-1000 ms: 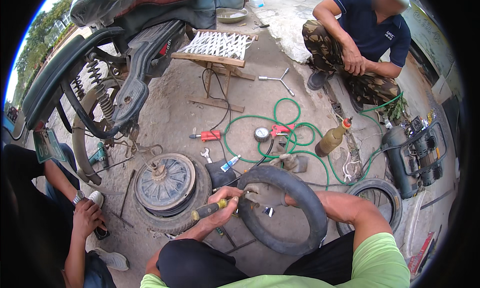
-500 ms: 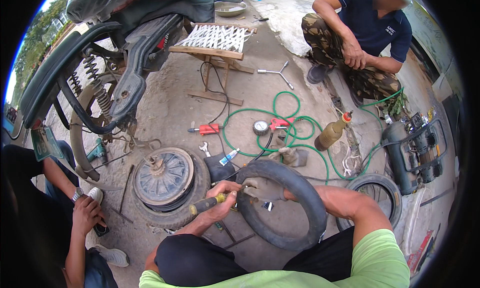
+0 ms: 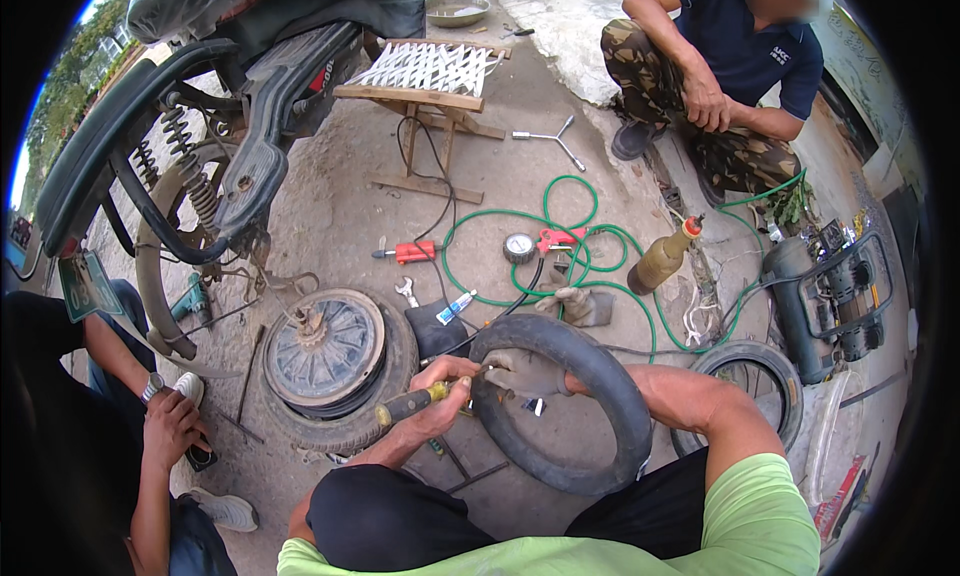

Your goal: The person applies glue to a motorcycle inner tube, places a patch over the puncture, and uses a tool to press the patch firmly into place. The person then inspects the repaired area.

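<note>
My left hand (image 3: 445, 401) grips a screwdriver (image 3: 410, 404) with a black and yellow handle, its tip aimed at the black rubber inner tube (image 3: 590, 376). My right hand (image 3: 525, 373) holds the inner rim of that tube, which loops around my right forearm. To the left of the tube a small wheel in its tyre (image 3: 325, 361) lies flat on the concrete.
A green air hose (image 3: 560, 241) with a pressure gauge (image 3: 518, 246) coils beyond the tube. A brown bottle (image 3: 662, 259), compressor (image 3: 830, 296), second tyre (image 3: 745, 371), wooden stool (image 3: 425, 81) and scooter (image 3: 230, 106) stand around. One person squats at top right, another sits at left.
My view has shifted slightly; the hands stay on the screwdriver and tube, with the tube drawn a little nearer to me.
</note>
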`<state>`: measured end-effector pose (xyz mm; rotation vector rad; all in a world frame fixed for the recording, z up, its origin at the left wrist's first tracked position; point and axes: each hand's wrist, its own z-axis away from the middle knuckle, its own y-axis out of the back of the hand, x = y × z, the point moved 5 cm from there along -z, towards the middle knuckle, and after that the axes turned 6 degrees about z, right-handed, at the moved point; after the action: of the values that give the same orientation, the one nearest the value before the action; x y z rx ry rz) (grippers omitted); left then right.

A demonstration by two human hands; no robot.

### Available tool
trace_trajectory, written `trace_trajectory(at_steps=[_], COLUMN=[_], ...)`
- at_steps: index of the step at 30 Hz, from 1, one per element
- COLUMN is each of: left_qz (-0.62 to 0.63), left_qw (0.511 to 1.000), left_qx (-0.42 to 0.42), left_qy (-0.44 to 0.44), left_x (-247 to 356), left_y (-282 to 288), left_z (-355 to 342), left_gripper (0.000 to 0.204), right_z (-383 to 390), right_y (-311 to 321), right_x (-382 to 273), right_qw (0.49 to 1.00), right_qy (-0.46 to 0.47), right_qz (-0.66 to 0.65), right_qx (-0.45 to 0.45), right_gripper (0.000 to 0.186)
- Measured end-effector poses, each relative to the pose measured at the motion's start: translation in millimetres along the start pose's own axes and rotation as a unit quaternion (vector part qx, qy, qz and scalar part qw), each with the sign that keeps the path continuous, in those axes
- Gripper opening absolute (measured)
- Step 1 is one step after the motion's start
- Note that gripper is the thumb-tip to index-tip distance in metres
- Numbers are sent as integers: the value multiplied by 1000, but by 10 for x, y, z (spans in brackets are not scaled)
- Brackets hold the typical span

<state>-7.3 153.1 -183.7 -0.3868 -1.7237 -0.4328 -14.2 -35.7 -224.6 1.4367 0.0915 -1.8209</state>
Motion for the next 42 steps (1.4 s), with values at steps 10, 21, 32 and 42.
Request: trace_trajectory(at_steps=[10,21,32,42], left_qz=[12,12,4,6], left_qw=[999,1000,1000,1000], left_qx=[6,6,2,5], left_qy=[38,27,8,15], left_x=[13,-34,-94,-73], left_y=[-11,-11,-5,-9], left_z=[0,3,13,25], left_gripper=[11,11,15,16], right_z=[-24,-20,7,53], right_y=[6,-21,61,114], right_x=[53,73,-46,-167], right_qw=[998,1000,996,997], right_qy=[12,-2,52,36], right_qz=[55,19,77,60], right_qx=[-3,2,10,38], right_gripper=[26,26,29,31])
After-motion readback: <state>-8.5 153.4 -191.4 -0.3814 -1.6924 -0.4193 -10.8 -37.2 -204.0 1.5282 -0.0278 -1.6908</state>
